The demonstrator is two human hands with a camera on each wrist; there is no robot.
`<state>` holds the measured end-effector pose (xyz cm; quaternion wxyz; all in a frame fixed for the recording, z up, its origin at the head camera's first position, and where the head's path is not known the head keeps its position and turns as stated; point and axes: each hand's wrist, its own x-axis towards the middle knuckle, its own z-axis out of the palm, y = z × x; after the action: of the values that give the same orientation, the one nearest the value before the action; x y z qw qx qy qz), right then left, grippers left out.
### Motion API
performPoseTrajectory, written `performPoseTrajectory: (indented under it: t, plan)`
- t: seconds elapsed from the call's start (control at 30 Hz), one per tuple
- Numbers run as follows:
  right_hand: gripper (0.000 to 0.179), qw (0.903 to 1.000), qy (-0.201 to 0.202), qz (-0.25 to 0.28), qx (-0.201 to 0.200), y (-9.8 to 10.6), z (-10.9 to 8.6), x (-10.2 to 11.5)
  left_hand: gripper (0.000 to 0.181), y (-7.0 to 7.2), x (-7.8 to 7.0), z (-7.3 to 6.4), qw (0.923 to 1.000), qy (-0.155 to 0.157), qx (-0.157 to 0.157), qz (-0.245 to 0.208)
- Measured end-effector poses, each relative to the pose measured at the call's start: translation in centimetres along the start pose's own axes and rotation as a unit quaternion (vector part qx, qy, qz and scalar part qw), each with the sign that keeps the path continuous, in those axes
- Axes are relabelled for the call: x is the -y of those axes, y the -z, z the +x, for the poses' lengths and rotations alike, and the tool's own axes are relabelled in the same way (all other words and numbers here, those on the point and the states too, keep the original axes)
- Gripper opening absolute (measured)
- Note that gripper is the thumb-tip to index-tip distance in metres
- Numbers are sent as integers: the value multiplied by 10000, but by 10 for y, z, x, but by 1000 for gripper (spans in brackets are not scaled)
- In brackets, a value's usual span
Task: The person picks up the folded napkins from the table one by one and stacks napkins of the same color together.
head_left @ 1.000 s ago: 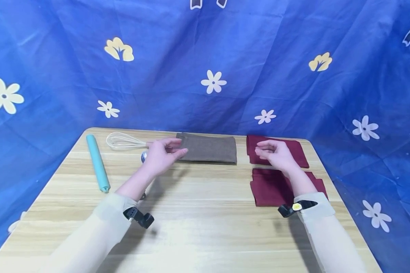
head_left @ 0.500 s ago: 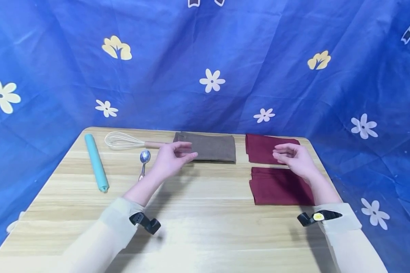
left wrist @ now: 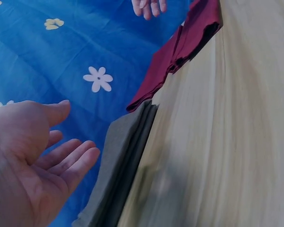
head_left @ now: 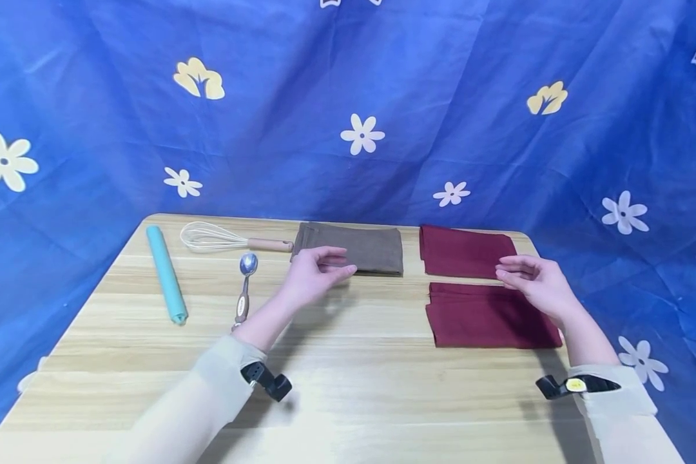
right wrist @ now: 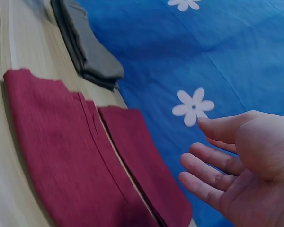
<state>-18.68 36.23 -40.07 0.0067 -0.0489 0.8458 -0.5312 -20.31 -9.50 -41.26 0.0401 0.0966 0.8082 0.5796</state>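
Grey cloth [head_left: 377, 248] is lying at twelve o'clock on the table [head_left: 383, 393] near the left hand [head_left: 316, 276], while a far burgundy cloth [head_left: 461, 251] and a near burgundy cloth [head_left: 481, 319] are lying at two and three o'clock by the right hand [head_left: 538, 285], both thumbs standing apart from the fingers

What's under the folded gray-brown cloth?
The gray-brown cloth lies on the wooden table, visible along its near edge; the patch directly beneath, and anything there, is covered.
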Motion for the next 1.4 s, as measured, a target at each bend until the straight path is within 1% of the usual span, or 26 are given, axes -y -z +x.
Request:
performPoseTrajectory:
  t: [0.17,0.27,0.37,0.43,0.5,0.6,0.67,0.77,0.83,0.9,1.0,1.1,1.27,1.4]
  plan:
    - [46,9999,-53,75,-41,14,-8,-12,47,-14,2,4,9997,40,127,-182]
    - [40,9999,-36,134,-34,23,-12,-22,46,-23,2,7,9994,85,169,-306]
    - [31,9991,-71,424,-3,31,-19,-32,48,-33,4,10,9991,125,206,-360]
    - [29,9981,-127,596,12,36,-24,-38,49,-39,4,11,9988,172,209,-401]
    - [29,9978,-191,639,13,39,-29,-44,50,-47,5,12,9983,233,179,-496]
    - [33,9987,-283,426,-5,42,-35,-52,50,-58,6,12,9973,350,89,-644]
    - [38,9989,-377,291,-37,44,-37,-58,49,-65,7,12,9957,424,122,-809]
    - [46,9981,-577,205,-91,49,-40,-67,48,-77,9,14,9915,565,251,-1141]
    - [49,9974,-688,210,-77,52,-42,-72,46,-85,10,16,9876,686,264,-1391]
    - [52,9966,-793,195,-80,54,-43,-77,45,-92,12,18,9844,819,223,-1543]
    - [57,9961,-864,140,-58,57,-44,-84,43,-102,14,19,9826,976,200,-1567]
    - [61,9957,-913,-5,-132,59,-46,-88,43,-111,16,19,9816,1107,268,-1534]
    - [62,9950,-913,-282,-287,60,-46,-93,44,-125,16,17,9806,1345,345,-1381]
    - [61,9959,-835,-196,-273,58,-43,-94,42,-136,15,18,9810,1428,376,-1261]
